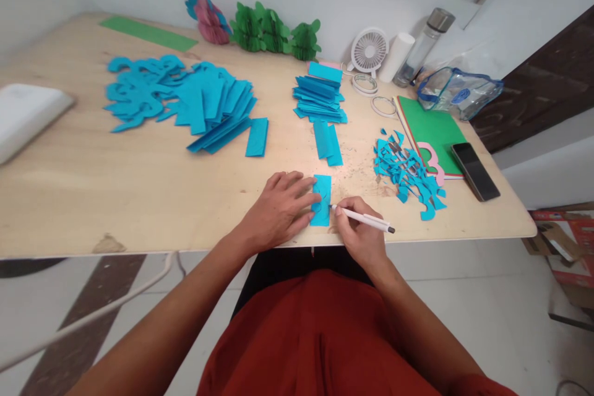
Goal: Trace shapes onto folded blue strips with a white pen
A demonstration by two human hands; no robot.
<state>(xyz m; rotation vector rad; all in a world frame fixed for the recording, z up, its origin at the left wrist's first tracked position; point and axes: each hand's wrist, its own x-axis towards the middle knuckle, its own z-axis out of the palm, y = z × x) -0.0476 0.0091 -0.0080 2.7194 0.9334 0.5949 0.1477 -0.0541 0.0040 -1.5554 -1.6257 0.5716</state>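
A small blue paper rectangle (321, 213) lies on the table near its front edge, with a curved pen line drawn on it. My left hand (283, 207) is spread flat, its fingertips pressing on the paper's left side. In my right hand (364, 235) is a white pen (369, 219) with a dark end, its tip at the paper's right edge. Two blue folded strips (327, 143) lie just beyond the paper. Farther back is a pile of blue folded papers (318, 99).
Blue cut-out shapes (142, 90) and folded blue papers (216, 99) cover the left middle. Blue scraps (403, 167) lie right, near a pink curved cut-out (431, 161), a phone (475, 171) and a green sheet (431, 127). A fan (370, 49) and bottle (424, 46) stand behind.
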